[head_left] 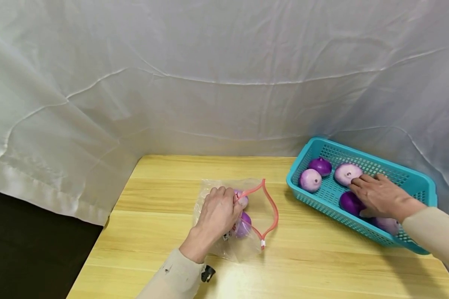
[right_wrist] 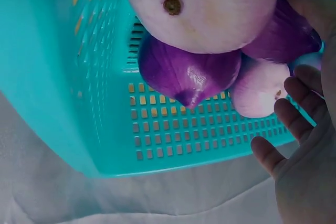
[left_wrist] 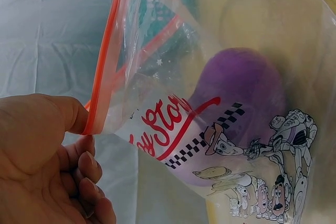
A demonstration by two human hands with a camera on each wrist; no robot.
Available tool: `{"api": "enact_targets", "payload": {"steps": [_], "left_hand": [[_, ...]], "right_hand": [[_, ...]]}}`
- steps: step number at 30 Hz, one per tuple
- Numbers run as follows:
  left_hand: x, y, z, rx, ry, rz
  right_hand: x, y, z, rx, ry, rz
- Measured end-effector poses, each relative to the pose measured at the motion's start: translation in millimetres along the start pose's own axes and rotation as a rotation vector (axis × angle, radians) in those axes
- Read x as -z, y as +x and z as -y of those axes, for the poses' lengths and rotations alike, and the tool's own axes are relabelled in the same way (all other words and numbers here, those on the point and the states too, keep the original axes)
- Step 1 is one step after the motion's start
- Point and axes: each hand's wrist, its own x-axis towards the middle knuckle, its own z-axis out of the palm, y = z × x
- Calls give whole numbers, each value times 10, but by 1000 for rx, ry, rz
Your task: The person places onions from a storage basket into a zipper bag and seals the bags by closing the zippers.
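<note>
My left hand point(head_left: 218, 209) pinches the red zip edge of a clear zip bag point(left_wrist: 152, 82) between thumb and fingers. Inside the bag lie purple onions point(head_left: 243, 225); the print on its front shows cartoon figures and red lettering. The bag's mouth gapes toward the right. Over in the turquoise basket point(head_left: 323, 211), my right hand point(head_left: 383, 197) reaches down with fingers spread around a dark purple onion point(right_wrist: 283, 35). Its thumb is at that onion, and the fingers look loose, not closed round it. A pale onion point(head_left: 348, 174) lies by the fingertips.
More onions sit in the basket: a pale one point(head_left: 310, 180) and a dark one point(head_left: 320, 166) at its left end, another pale one point(head_left: 387, 225) under my right wrist. Grey cloth point(head_left: 224, 116) hangs behind the wooden table point(head_left: 153, 232).
</note>
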Motion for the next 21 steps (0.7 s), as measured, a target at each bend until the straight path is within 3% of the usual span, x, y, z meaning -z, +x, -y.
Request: {"api": "enact_targets", "payload": {"steps": [21], "left_hand": [[23, -13, 24, -16, 0, -1]], "right_hand": [[-243, 73, -61, -39, 46, -76]]}}
